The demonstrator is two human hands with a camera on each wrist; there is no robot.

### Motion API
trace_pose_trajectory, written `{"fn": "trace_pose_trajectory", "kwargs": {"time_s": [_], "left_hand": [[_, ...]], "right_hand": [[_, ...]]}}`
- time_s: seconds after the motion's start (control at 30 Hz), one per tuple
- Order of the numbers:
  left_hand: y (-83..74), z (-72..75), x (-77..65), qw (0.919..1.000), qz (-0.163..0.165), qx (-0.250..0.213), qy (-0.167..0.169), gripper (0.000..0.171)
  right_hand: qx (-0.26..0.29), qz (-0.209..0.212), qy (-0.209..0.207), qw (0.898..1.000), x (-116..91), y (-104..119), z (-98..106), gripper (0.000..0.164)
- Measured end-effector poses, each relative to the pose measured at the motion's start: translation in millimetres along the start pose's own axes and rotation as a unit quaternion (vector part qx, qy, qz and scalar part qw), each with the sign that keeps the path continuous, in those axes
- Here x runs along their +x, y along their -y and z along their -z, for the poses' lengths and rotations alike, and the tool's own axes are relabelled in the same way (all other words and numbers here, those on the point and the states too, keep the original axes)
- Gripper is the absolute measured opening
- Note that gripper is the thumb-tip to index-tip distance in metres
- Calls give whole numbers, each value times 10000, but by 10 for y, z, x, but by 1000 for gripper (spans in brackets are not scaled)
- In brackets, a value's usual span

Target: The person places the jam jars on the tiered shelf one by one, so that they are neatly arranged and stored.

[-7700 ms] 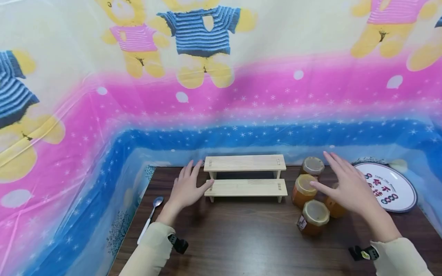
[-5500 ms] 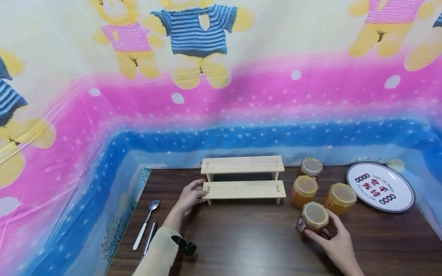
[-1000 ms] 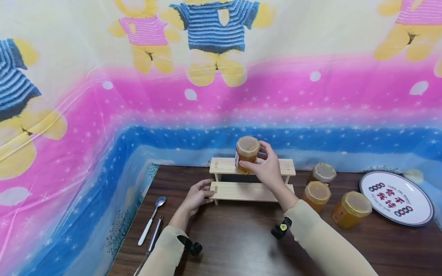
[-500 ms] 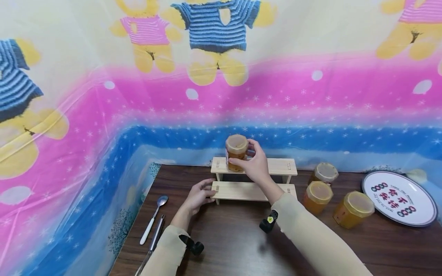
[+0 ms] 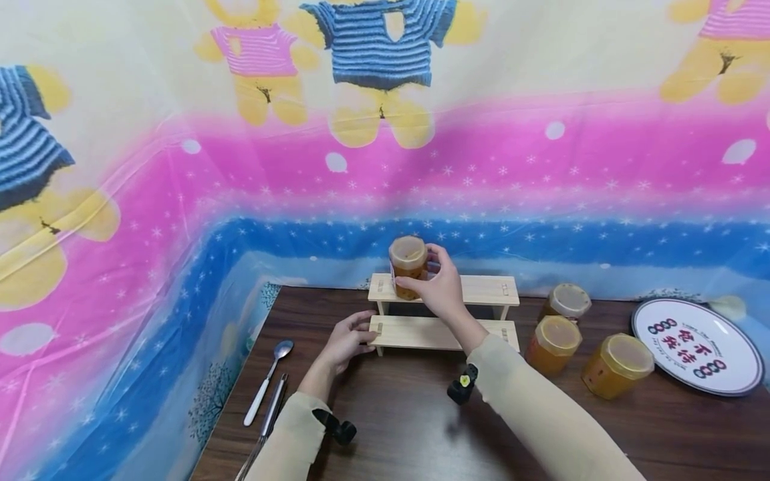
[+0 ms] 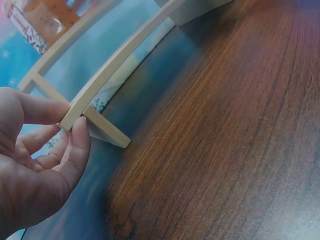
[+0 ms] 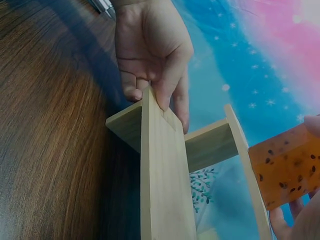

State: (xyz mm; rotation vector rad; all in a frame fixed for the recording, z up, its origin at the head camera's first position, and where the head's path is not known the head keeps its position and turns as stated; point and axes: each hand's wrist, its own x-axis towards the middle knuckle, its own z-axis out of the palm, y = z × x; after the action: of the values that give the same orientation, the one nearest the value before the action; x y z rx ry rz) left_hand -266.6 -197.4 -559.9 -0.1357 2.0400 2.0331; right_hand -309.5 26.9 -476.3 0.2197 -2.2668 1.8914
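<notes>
My right hand [image 5: 442,286] grips a jar [image 5: 409,257] of orange contents with dark specks and a pale lid, thumb in front and fingers behind. The jar is upright at the left part of the upper shelf of a two-step wooden rack [image 5: 481,290]. In the right wrist view the base of the jar [image 7: 285,165] appears to touch that shelf. My left hand [image 5: 344,344] pinches the left end of the lower shelf [image 5: 421,333]; in the left wrist view, the thumb and fingers of this hand [image 6: 40,160] hold the board's edge from both sides.
Right of the rack stand three more lidded jars: one at the back [image 5: 567,302], one before it [image 5: 553,344], one farther right [image 5: 617,366]. A printed plate [image 5: 740,361] lies beyond. A spoon [image 5: 259,399] and a metal-handled utensil [image 5: 273,404] lie left. A patterned cloth hangs behind.
My right hand picked up the front jar from the table and brought it over the upper shelf, then leftward to its left part. My left hand came to hold the rack's left end.
</notes>
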Motion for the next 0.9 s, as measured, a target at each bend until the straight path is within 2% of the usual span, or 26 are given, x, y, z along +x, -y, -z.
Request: {"fn": "trace_pose_trajectory", "kwargs": {"time_s": [0.23, 0.43, 0.73, 0.9], "left_hand": [[-20, -5, -7, 10000, 19, 29, 31, 60], [-9, -11, -12, 10000, 39, 41, -10, 60], [-10, -16, -18, 10000, 26, 65, 48, 60], [-13, -3, -10, 10000, 40, 24, 49, 62]], "right_hand": [[51, -19, 74, 10000, -7, 30, -5, 80], [-166, -15, 118, 9998, -23, 29, 11, 83], [-69, -55, 258, 9996, -44, 14, 111, 104], [-116, -75, 338, 9993, -68, 4, 211, 103]]}}
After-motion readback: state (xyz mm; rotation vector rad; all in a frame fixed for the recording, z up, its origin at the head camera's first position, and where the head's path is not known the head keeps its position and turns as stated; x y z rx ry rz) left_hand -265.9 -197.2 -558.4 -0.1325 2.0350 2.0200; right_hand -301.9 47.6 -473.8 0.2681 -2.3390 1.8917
